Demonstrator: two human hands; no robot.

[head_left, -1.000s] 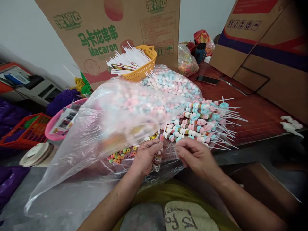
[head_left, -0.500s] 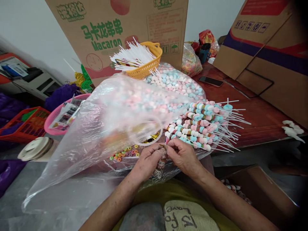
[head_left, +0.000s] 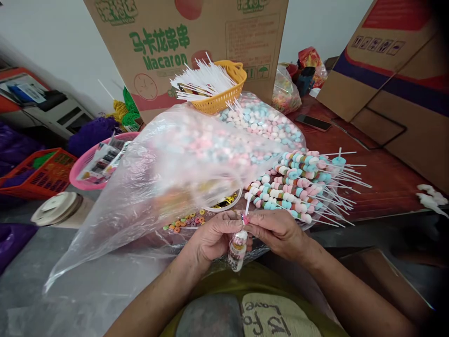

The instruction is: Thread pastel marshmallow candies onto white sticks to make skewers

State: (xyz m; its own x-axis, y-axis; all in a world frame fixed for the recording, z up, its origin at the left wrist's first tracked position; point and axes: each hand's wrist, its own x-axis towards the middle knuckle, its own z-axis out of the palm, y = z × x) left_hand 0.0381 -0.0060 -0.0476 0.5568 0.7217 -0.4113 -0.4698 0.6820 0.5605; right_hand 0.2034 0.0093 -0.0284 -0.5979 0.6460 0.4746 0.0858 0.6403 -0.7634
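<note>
A small wrapped candy skewer [head_left: 237,252] hangs between my hands, its printed wrapper downward and its white stick pointing up. My left hand [head_left: 218,234] is closed around the wrapper's upper part. With fingers pinched, my right hand [head_left: 277,230] grips the gathered neck, where a bit of pink shows at the stick's base. Just beyond lie many skewers of pink, white and blue marshmallows [head_left: 298,182], sticks pointing right. Left of them, a round clear tub [head_left: 240,199] holds gold ties. Small colourful rings [head_left: 182,222] are scattered on the plastic near my left hand.
A large clear bag of marshmallows [head_left: 266,124] covers the table's middle, with a yellow basket [head_left: 224,98] of white sticks above it. Cardboard boxes [head_left: 210,32] stand behind and right. A phone [head_left: 313,122] lies on the red table [head_left: 386,173]. At left is a pink basin [head_left: 75,173].
The wrapped skewer has come into clearer view between my hands, its stick now upright. My right hand has turned flatter and moved slightly right. The whole view has shifted a little.
</note>
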